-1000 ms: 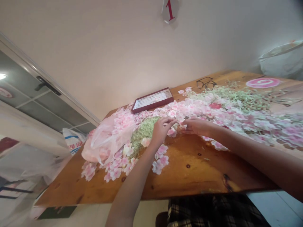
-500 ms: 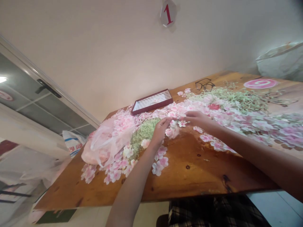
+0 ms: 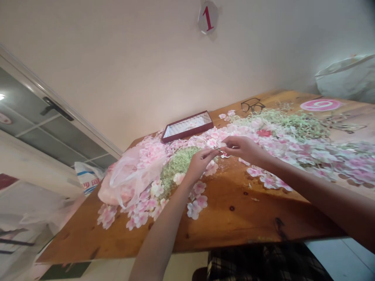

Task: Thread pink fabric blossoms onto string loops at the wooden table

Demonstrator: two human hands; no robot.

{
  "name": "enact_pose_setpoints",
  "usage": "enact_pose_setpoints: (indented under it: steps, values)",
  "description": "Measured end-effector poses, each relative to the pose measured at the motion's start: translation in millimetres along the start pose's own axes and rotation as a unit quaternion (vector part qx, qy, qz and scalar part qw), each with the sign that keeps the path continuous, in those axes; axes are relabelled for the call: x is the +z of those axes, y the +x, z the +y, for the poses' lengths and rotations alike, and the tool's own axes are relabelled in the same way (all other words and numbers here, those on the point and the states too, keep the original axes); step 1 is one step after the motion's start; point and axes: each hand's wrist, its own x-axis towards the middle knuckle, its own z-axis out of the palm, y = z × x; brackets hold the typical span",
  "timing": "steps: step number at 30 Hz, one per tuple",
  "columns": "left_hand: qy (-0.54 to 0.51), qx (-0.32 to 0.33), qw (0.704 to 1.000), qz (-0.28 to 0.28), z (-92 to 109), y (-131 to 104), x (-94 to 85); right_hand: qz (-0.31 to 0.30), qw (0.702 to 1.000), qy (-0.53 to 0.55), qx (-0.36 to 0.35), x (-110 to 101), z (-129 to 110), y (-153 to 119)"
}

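My left hand (image 3: pixel 201 163) and my right hand (image 3: pixel 242 149) meet over the middle of the wooden table (image 3: pixel 216 218), fingertips pinched close together. Something small and greenish shows between them, too small and blurred to name. Pink and white artificial flowers (image 3: pixel 279 150) are heaped behind and to the right of the hands. Left of my left hand sits a clump of pale green stems (image 3: pixel 175 166). More blossoms (image 3: pixel 197 201) lie beside my left forearm. A clear plastic bag (image 3: pixel 125 177) with pinkish contents rests at the table's left.
A shallow dark red tray (image 3: pixel 187 134) with a patterned lining stands by the wall. Eyeglasses (image 3: pixel 252 106) lie at the back, near loose green stems (image 3: pixel 295 123). A pink round number sticker (image 3: pixel 320 104) is on the table, and a white sack (image 3: pixel 347 80) stands at the far right.
My right hand has moved slightly left and its fingers have come together with those of my left hand. The left fingertips have shifted a little to the right. The view has tilted slightly.
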Motion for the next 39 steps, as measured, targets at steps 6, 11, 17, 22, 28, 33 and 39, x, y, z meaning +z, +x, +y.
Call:
enact_pose_setpoints:
  steps: [6, 11, 17, 22, 28, 33, 39]
  values:
    - [0.008, 0.006, 1.000, 0.004, 0.0, 0.6, 0.2, -0.005, 1.000, -0.002, -0.004, 0.3, 0.1, -0.3]
    - [0.015, -0.002, 1.000, -0.005, -2.4, -0.2, 0.9, -0.011, 1.000, -0.019, 0.000, 2.2, 0.9, -2.1]
    - [0.028, 0.016, 0.999, -0.011, -4.3, -1.8, 1.3, -0.041, 0.999, 0.008, -0.021, 7.2, 1.4, -3.6]
    - [0.078, 0.033, 0.996, -0.022, -6.3, -0.3, 1.7, -0.052, 0.998, 0.018, -0.029, 9.6, 5.7, -2.0]
    - [0.103, 0.016, 0.994, -0.024, -1.2, 1.7, -3.1, -0.036, 0.998, 0.053, 0.018, 3.9, 6.1, 1.1]
    - [0.111, 0.034, 0.991, 0.065, 16.0, -3.8, -17.8, -0.054, 0.994, 0.057, 0.070, -6.8, -0.3, 3.4]
    - [0.224, 0.109, 0.968, 0.042, 36.7, -12.3, -20.0, 0.019, 0.984, -0.159, -0.071, -5.3, -22.0, 1.0]
